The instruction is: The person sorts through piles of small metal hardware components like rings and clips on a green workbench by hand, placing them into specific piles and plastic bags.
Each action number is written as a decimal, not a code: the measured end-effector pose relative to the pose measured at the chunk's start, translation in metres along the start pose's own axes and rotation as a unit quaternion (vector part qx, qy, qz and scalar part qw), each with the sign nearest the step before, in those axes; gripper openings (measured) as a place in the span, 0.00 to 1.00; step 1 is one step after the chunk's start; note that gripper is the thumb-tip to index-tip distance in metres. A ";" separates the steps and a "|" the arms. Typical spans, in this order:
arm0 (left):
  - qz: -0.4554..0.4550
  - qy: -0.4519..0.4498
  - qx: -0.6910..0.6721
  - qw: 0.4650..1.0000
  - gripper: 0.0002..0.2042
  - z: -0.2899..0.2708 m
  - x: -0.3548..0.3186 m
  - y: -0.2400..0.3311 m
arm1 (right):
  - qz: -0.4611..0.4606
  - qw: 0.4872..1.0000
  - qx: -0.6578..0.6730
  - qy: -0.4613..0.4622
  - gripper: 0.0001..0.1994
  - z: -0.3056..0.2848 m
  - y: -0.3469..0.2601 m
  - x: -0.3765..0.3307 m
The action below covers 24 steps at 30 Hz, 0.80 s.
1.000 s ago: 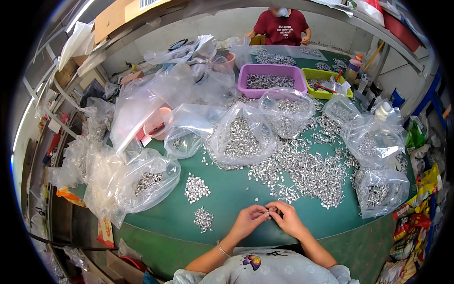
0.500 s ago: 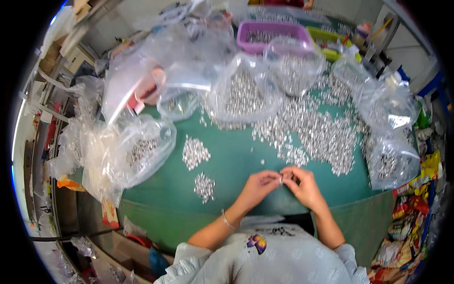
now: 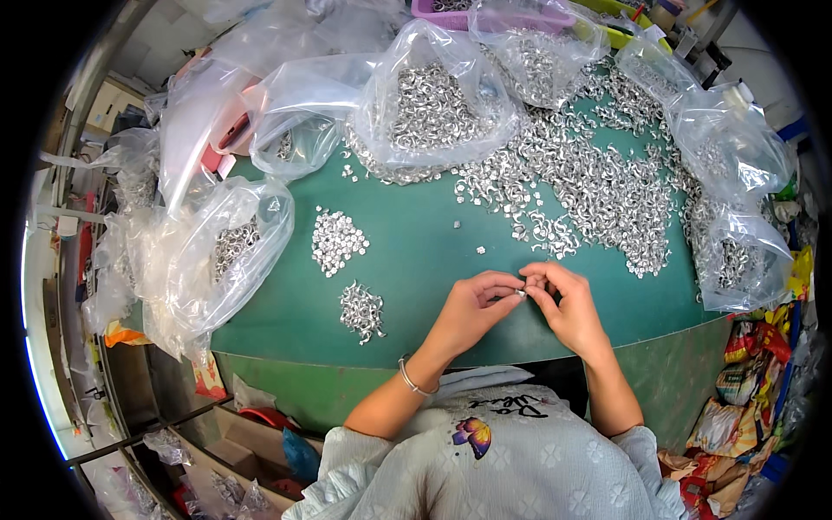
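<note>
We see the left hand [image 3: 475, 308] with thumb and fingers pinched at a small silvery piece [image 3: 521, 293]. The right hand [image 3: 563, 308] meets it from the other side, thumb and forefinger drawn together, apparently gripping it too; the exact contact is covered. The piece is between the two sets of fingertips, over the table [image 3: 416, 234] near its front edge.

Step in hand, as we judge it: two-handed fingering of a single piece. The next move seems to call for a steady pinch on one side while the other adjusts or lets go.

Orientation: fingers hide most of the piece, so we cannot tell which way it points or how its long axis runs. In the curved pile [image 3: 361, 312], parts lie at mixed angles. The flat pile [image 3: 338, 243] is just beyond it; the heap [image 3: 607, 191] lies beyond the hands.
</note>
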State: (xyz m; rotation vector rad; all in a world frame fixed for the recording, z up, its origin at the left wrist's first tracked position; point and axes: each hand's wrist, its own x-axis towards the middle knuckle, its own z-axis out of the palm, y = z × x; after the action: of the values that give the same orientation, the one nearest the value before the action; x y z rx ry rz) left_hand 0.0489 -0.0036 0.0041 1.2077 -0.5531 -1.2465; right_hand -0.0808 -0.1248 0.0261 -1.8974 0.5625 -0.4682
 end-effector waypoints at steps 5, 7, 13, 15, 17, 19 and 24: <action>0.049 0.038 -0.009 0.998 0.13 0.006 -0.003 -0.005 | -0.127 0.982 -0.137 -0.007 0.13 -0.002 0.000 0.003; 0.039 0.063 -0.020 0.997 0.13 0.007 -0.004 -0.007 | -0.172 0.963 -0.207 0.002 0.13 0.000 -0.001 0.003; 0.074 0.090 0.111 0.987 0.14 0.010 -0.012 0.002 | -0.134 0.979 -0.150 0.010 0.14 0.009 0.002 0.001; 0.108 0.126 0.169 0.972 0.15 0.006 -0.014 0.003 | -0.111 0.986 -0.125 0.027 0.14 0.015 0.003 0.002; 0.134 0.150 0.245 0.948 0.16 0.002 -0.018 0.006 | -0.117 0.983 -0.135 0.041 0.12 0.011 0.005 0.001; 0.154 0.158 0.337 0.915 0.17 -0.002 -0.025 0.008 | -0.109 0.981 -0.155 0.049 0.12 0.007 0.004 -0.003; 0.195 0.145 0.479 0.844 0.18 0.011 -0.025 0.005 | -0.103 0.963 -0.247 0.009 0.13 0.007 -0.007 -0.011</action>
State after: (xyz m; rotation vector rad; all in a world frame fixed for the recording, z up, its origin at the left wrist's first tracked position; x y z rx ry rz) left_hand 0.0340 0.0140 0.0189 1.9334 -1.1975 -0.3677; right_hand -0.0850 -0.1108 0.0289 -2.4484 0.5287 -0.5130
